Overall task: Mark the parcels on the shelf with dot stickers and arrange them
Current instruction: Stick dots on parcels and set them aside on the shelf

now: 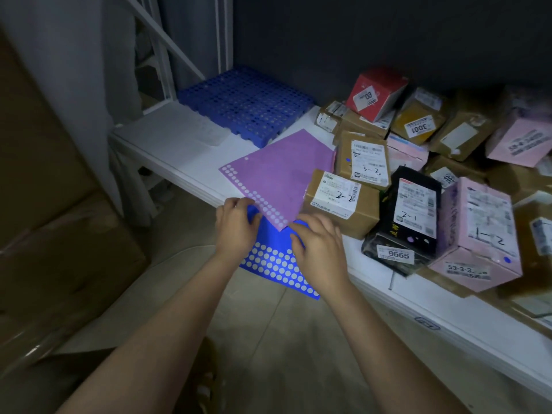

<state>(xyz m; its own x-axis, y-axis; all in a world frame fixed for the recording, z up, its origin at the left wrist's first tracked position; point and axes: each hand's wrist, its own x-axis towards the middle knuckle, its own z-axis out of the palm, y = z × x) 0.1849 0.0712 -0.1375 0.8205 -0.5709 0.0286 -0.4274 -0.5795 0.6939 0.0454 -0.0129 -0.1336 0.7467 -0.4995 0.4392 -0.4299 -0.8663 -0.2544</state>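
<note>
the two bare forearms come up from the bottom of the view to the front lip of the white shelf (167, 150). the left hand (236, 227) has its fingers curled round the near edge of the blue sticker sheet (276, 264), grasping it where the purple sticker sheet (280, 171) overlaps it. the right hand (318, 248) rests on the blue sheet's right side with fingers bent; whether it pinches the sheet or a single dot i cannot tell.

the step in hand looks like peeling a blue dot. to do it well, keep the left hand pinning the sheet flat, lift a dot by its edge with a fingernail, and peel low along the backing so the dot doesn't curl (most of the near rows are already spent, showing pale circles).

the blue sheet hangs half off the shelf edge, its long axis running from the hands down toward the lower right, near corner over the floor. the purple sheet lies flat on the shelf, long axis pointing away and to the right, toward the blue plastic grid (245, 106).

the parcels crowd the shelf's right half: the brown box marked 2-2 (337, 201) just beside the right hand, the black parcel marked 2-1 (409, 213) next to it.
</note>
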